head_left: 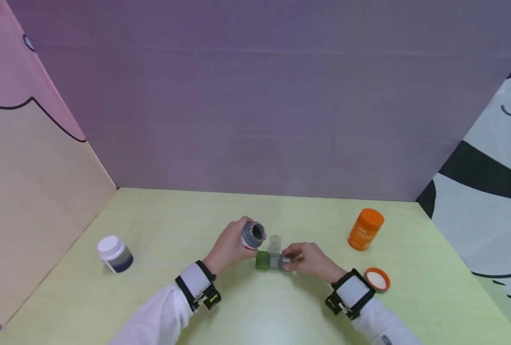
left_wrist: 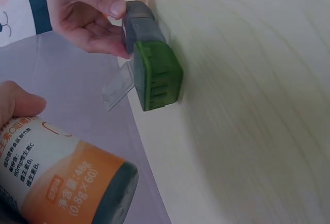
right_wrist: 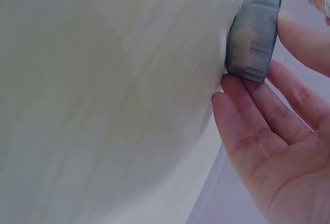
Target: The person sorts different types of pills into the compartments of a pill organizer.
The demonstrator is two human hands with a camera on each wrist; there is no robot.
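Note:
My left hand [head_left: 229,247] grips an uncapped vitamin bottle [left_wrist: 67,177] with a white and orange label and a dark grey end. In the head view the bottle tilts, its mouth facing the small pill box [left_wrist: 160,77]. That box has a green compartment at one end and grey see-through ones beside it. One clear lid [left_wrist: 117,85] stands open, pointing away from me. My right hand [head_left: 310,259] holds the grey end of the box between thumb and fingers. Something pale shows inside that grey compartment [right_wrist: 251,43] in the right wrist view.
To the right stands an orange bottle [head_left: 365,229] with an orange lid. An orange-rimmed cap [head_left: 377,279] lies inside-up near my right wrist. Far left is a white bottle [head_left: 115,254] with a dark lower band. A purple wall [head_left: 260,120] rises behind the pale table [head_left: 173,215].

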